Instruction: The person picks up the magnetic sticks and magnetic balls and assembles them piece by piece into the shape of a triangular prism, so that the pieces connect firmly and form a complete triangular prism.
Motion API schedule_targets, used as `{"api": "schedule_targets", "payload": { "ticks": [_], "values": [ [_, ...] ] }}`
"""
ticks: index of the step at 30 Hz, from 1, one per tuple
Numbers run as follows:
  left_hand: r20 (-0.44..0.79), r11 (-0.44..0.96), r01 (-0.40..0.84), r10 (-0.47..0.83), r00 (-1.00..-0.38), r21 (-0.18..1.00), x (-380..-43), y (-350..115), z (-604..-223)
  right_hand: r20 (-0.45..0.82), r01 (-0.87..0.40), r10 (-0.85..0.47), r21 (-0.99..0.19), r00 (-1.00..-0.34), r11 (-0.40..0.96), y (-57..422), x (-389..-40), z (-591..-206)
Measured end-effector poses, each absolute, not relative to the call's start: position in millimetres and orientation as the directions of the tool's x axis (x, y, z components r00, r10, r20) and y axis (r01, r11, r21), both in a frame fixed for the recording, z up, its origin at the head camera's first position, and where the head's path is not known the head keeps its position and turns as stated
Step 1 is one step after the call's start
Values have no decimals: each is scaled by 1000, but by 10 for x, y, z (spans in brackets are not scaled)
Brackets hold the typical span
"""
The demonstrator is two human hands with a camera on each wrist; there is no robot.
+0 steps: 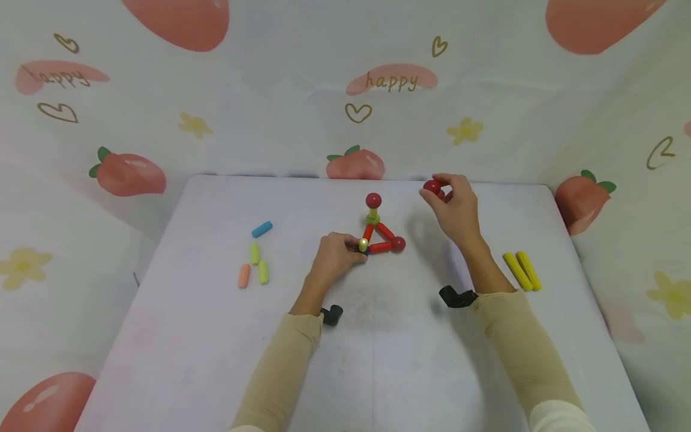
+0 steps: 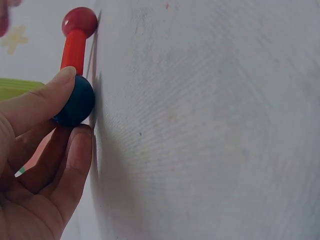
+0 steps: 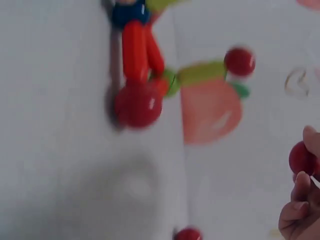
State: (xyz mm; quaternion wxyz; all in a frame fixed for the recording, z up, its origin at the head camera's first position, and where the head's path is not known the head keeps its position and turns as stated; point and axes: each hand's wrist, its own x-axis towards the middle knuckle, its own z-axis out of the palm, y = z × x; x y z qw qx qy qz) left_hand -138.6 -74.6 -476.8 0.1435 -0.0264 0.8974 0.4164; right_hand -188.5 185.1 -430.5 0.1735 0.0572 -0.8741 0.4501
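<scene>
My left hand (image 1: 337,255) pinches a dark blue ball (image 2: 77,102) at the near-left corner of a triangle of red rods (image 1: 381,246). From that ball a yellow-green rod (image 1: 363,244) sticks up. A red ball (image 1: 398,243) forms the right corner. At the far corner, a green ball (image 1: 373,219) bears an upright yellow-green rod (image 3: 202,73) topped by another red ball (image 1: 373,200). Up and to the right of this frame, my right hand (image 1: 456,207) pinches a red ball (image 1: 431,186) between thumb and fingers. More red shows behind its fingers, partly hidden.
To the left lie a blue rod (image 1: 262,229), two yellow-green rods (image 1: 263,272) and an orange rod (image 1: 244,276). Two longer yellow rods (image 1: 517,272) are on the right. Another red ball (image 3: 188,234) shows low in the right wrist view. A printed cloth backdrop stands behind the table.
</scene>
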Motion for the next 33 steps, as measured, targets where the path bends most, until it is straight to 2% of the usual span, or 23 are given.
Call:
{"api": "schedule_targets", "payload": {
  "ticks": [5, 10, 15, 26, 29, 33],
  "values": [
    [-280, 648, -166, 76, -957, 743, -1385, -754, -4781, 411, -431, -167, -716, -896, 549, 1511, -1649, -4235],
    [-242, 656, -126, 88, -966, 744, -1383, -763, -4793, 378, -485, -307, -741, -873, 465, 1259, -1487, -4317],
    [-204, 653, -94, 94, -974, 751, -1383, -775, -4799, 355, -501, -379, -755, -855, 423, 1132, -1407, -4424],
    [-196, 656, -90, 90, -976, 750, -1391, -773, -4799, 250, -442, -426, -778, -870, 447, 1132, -1354, -4526],
    [-236, 656, -101, 121, -964, 748, -1395, -795, -4784, 187, -364, -379, -802, -906, 474, 1211, -1373, -4539],
    [-309, 648, -131, 167, -936, 750, -1424, -876, -4743, 38, -201, -275, -780, -961, 592, 1379, -1404, -4626]
  ]
}}
